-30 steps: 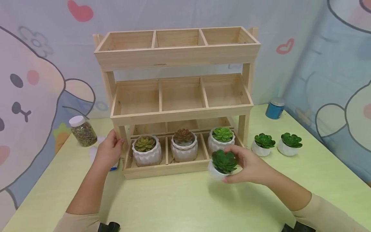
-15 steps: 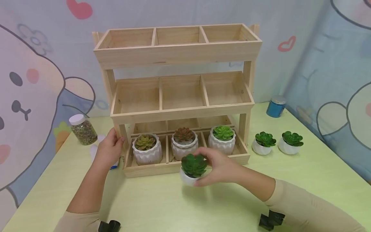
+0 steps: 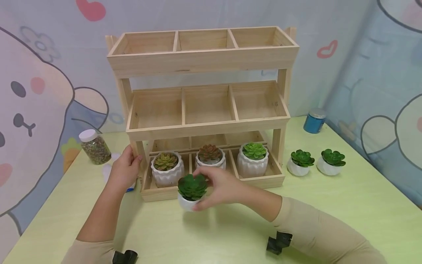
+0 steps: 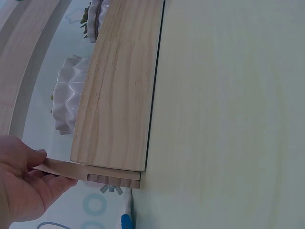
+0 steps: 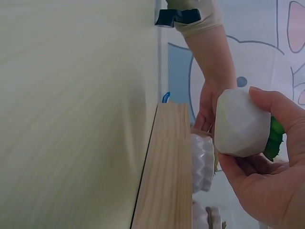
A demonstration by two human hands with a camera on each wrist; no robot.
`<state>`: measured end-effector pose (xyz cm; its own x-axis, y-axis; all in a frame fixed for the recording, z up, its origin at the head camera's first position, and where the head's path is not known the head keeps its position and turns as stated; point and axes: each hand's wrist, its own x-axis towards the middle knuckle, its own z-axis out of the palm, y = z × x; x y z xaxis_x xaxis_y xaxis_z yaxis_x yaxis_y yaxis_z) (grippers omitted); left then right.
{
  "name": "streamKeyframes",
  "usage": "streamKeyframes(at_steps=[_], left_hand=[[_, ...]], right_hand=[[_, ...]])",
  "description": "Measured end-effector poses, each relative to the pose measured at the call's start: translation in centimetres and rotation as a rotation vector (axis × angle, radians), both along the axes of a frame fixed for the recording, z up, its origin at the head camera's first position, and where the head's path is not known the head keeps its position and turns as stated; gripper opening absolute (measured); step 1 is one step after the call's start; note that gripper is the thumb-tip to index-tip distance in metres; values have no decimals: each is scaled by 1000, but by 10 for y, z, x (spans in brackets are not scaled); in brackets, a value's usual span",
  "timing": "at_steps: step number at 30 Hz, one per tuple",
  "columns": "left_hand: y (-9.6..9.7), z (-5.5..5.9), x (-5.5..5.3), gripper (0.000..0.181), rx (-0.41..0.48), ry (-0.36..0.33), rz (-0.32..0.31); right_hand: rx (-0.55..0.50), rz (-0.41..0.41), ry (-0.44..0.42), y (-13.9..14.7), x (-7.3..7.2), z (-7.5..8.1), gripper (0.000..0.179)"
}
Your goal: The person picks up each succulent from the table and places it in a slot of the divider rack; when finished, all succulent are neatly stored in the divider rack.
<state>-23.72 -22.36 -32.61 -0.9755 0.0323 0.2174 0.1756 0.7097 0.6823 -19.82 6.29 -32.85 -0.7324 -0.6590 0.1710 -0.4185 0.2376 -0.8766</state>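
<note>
My right hand (image 3: 221, 187) grips a small white pot with a dark green succulent (image 3: 192, 187), held in the air before the bottom tier of a wooden three-tier shelf (image 3: 204, 124). The right wrist view shows thumb and fingers around the faceted white pot (image 5: 242, 123). My left hand (image 3: 125, 169) holds the shelf's left upright, and the left wrist view shows the thumb and fingers pinching that wooden upright (image 4: 62, 168). In the bottom compartments stand a yellow-green succulent (image 3: 167, 169), a reddish-brown one (image 3: 210, 154) partly behind the right hand, and a bright green one (image 3: 253, 159), all in white wavy pots.
Two more small potted succulents (image 3: 300, 162) stand on the table to the right of the shelf. A blue jar (image 3: 314, 121) is at the back right. At the left, a white-capped jar of granules (image 3: 95, 147) sits near a partly hidden white-and-blue item (image 3: 130, 188).
My right hand has carried the dark green succulent leftward along the shelf's front, from before the right compartment to between the left and middle ones. My left hand stays on the upright.
</note>
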Motion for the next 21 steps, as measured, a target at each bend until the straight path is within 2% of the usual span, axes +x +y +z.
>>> streamKeyframes(at_steps=[7,14,21], left_hand=[[-1,-2,-1,37,8,-2,1],[2,0,-1,39,33,-6,-3],[0,1,1,39,4,2,0]], right_hand=[[19,42,-1,-23,-5,8,58],[42,52,53,-38,-12,17,56],[98,40,139,-50,-16,42,58]])
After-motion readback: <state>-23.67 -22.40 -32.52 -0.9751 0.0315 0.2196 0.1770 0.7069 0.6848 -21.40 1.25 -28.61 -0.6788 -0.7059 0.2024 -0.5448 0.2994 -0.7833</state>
